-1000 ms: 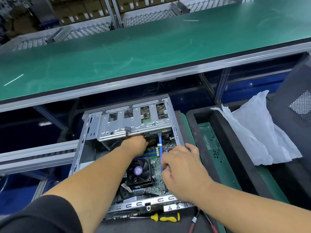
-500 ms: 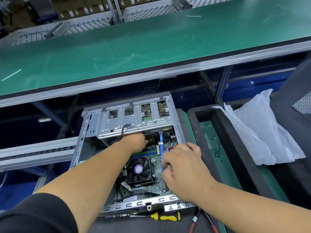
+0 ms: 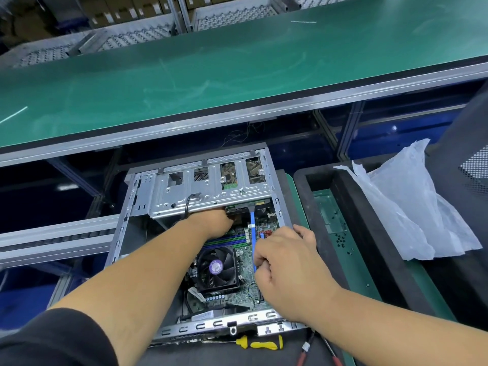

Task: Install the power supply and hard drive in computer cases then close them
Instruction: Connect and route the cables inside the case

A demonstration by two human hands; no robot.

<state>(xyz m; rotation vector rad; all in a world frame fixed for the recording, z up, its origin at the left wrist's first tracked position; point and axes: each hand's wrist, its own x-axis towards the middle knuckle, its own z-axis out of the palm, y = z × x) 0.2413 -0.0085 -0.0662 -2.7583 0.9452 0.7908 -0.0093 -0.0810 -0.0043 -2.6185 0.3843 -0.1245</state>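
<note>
An open computer case (image 3: 137, 196) lies flat in front of me, showing the motherboard and a black CPU fan (image 3: 215, 268). A silver drive cage (image 3: 208, 191) spans its far end, with a hard drive (image 3: 228, 175) visible through its cutouts. My left hand (image 3: 211, 224) reaches under the cage's near edge; its fingers are hidden there, beside a black cable (image 3: 188, 200). My right hand (image 3: 286, 262) pinches a thin blue data cable (image 3: 252, 225) that runs up toward the drive.
A yellow-handled screwdriver (image 3: 260, 343) lies at the case's near edge, with red-handled pliers (image 3: 306, 350) beside it. A black tray (image 3: 369, 233) with small screws and a white plastic bag (image 3: 412, 207) sits to the right. A green conveyor (image 3: 237, 62) runs behind.
The black cable by my left hand has risen into a loop above the cage edge. My right hand stays on the blue cable, shifted slightly.
</note>
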